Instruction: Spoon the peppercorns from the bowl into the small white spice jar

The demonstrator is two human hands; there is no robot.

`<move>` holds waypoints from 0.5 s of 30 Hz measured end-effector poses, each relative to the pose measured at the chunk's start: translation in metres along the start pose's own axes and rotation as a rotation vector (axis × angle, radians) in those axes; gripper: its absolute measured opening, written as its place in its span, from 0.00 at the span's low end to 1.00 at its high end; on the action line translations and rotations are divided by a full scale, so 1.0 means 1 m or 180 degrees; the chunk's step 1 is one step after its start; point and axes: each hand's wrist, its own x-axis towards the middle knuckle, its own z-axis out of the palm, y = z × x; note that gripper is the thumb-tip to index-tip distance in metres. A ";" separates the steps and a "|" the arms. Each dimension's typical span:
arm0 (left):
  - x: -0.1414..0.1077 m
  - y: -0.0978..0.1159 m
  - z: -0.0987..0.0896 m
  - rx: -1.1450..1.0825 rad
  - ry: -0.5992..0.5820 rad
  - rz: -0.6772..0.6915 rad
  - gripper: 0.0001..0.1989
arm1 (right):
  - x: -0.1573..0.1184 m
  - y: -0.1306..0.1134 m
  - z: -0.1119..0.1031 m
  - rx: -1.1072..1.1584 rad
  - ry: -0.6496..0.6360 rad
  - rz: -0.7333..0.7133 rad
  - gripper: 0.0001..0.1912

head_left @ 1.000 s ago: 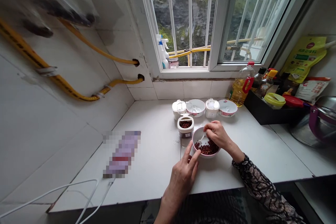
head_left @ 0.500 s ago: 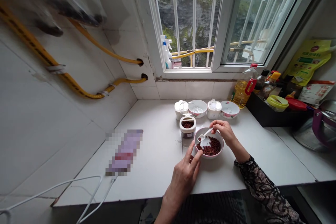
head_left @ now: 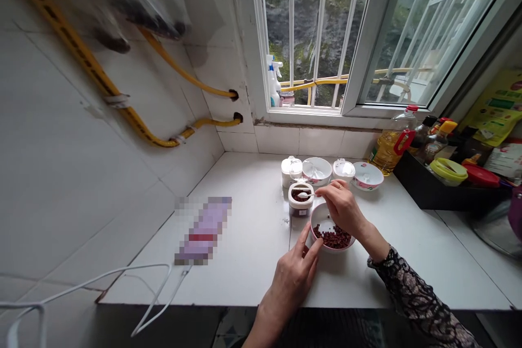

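A white bowl with a pink rim [head_left: 324, 218] stands on the counter, holding dark red bits that look like Sichuan peppercorns [head_left: 335, 238]. Fingers of my left hand [head_left: 297, 272] hold its near left rim. My right hand [head_left: 340, 206] pinches the handle of a small white spoon [head_left: 304, 194]. The spoon's head is at the mouth of an open seasoning jar [head_left: 300, 210], which contains similar dark red bits. This jar stands just behind and left of the bowl. Part of the bowl's right side is hidden under my right hand.
Behind the jar are two white lidded jars [head_left: 291, 172] [head_left: 343, 170] and two flowered bowls [head_left: 317, 172] [head_left: 368, 178]. An oil bottle [head_left: 387, 147] and a black box of condiments [head_left: 428, 185] stand at right. A blurred purple item [head_left: 206, 228] with a white cable [head_left: 159, 304] lies left.
My right hand has moved the spoon from inside the bowl up and left to the open jar. My left hand stays at the bowl. The whole view has shifted slightly.
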 end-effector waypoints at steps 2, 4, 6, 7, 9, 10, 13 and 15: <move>0.000 0.000 -0.001 0.0023 -0.0010 -0.0013 0.19 | 0.003 0.004 0.003 -0.0179 -0.0174 -0.0193 0.13; 0.000 0.001 -0.002 0.0033 -0.0063 -0.0030 0.19 | 0.005 0.009 0.007 -0.0352 -0.0244 -0.0273 0.14; 0.000 0.001 -0.003 0.0026 -0.0141 -0.0055 0.20 | 0.006 0.012 0.008 -0.0457 -0.0224 -0.0290 0.15; 0.000 0.002 -0.004 0.0025 -0.0163 -0.0061 0.20 | 0.006 0.012 0.008 -0.0468 -0.0221 -0.0298 0.16; 0.000 0.002 -0.003 0.0045 -0.0162 -0.0058 0.20 | 0.005 0.012 0.005 -0.0440 -0.0238 -0.0349 0.16; -0.001 0.002 -0.003 0.0065 -0.0150 -0.0045 0.20 | 0.004 0.011 0.003 -0.0420 -0.0239 -0.0376 0.16; -0.002 0.002 -0.001 0.0102 -0.0130 -0.0017 0.20 | 0.002 0.008 -0.002 -0.0309 -0.0282 -0.0463 0.17; -0.002 0.002 0.000 0.0088 -0.0154 -0.0043 0.20 | 0.002 0.007 -0.003 -0.0303 -0.0396 -0.0496 0.17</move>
